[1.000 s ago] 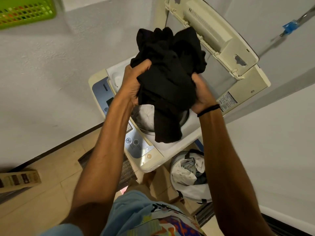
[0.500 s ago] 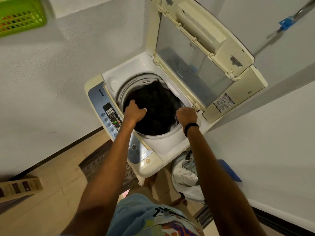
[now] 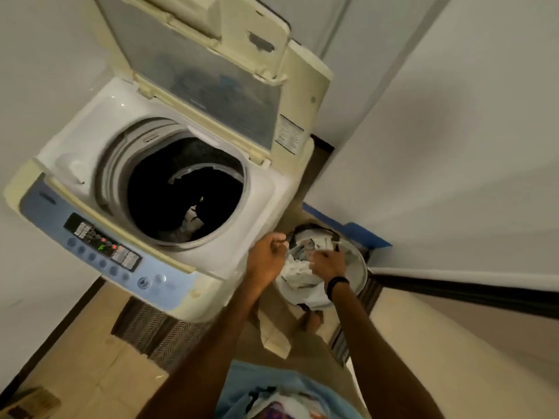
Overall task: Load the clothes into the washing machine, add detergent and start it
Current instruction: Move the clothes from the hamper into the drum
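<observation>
The washer point(image 3: 242, 207) stands against the wall with its lid point(image 3: 196, 71) tipped up and back, dark clothes point(image 3: 181, 195) lying deep in its drum and a green figure lit on its panel point(image 3: 102, 246). On the floor just to its right sits a round basket point(image 3: 360, 267) holding white clothes point(image 3: 298, 272). The right grip point(image 3: 328, 261) lies on those white clothes and the left grip point(image 3: 266, 258) hangs with fingers curled at the basket's left rim, beside a dark strip, but blur hides whether either is clamped on cloth.
</observation>
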### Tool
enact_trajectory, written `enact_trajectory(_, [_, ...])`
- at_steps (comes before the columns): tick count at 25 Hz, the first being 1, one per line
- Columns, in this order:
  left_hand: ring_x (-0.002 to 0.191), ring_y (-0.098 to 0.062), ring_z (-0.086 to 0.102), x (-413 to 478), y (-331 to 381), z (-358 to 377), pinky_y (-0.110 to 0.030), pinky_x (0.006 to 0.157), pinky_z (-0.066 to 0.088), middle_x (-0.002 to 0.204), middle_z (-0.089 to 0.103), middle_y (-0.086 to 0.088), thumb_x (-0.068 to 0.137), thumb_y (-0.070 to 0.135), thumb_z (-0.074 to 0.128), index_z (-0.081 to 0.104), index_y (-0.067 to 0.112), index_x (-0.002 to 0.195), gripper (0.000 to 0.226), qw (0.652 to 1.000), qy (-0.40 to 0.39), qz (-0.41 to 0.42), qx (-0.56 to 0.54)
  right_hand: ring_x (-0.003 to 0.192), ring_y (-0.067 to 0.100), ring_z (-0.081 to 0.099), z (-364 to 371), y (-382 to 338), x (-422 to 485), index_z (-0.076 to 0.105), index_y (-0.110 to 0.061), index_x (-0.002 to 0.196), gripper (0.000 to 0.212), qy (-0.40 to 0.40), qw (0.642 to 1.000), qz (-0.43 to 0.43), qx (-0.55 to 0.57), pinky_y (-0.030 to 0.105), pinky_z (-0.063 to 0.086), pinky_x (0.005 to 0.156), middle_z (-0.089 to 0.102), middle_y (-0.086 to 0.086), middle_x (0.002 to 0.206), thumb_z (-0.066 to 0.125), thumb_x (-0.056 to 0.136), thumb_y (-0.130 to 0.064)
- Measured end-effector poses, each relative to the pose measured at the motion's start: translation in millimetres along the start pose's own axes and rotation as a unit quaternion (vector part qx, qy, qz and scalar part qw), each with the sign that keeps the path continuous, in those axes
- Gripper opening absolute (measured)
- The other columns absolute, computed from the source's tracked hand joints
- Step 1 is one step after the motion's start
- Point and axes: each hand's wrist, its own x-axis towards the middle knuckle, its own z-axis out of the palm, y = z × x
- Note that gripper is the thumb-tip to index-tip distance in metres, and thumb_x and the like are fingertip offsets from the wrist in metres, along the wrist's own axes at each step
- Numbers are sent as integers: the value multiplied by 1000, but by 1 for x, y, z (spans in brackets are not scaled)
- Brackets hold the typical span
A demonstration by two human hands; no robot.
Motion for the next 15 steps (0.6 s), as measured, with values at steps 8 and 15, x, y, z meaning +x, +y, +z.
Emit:
enact_trajectory(8, [100,-20,66,120,-147,167,-40,95,52,107,71,7,87,41,55,59,42,84,5,969,-119,-137,165,81,24,69,2,190,174,66,-22,76,13,-47,991,128,-10,39,59,80,73,8,86,58,86,-18])
enact_trajectory(15, [94,-21,70,223,-267,285,-37,89,56,100,73,1,94,29,57,60,34,81,14,971,-88,-194,107,138,33,39,94,288,387,34,-6,148,61,-72,979,44,-187,37,32,111,39,17,151,55,97,-33])
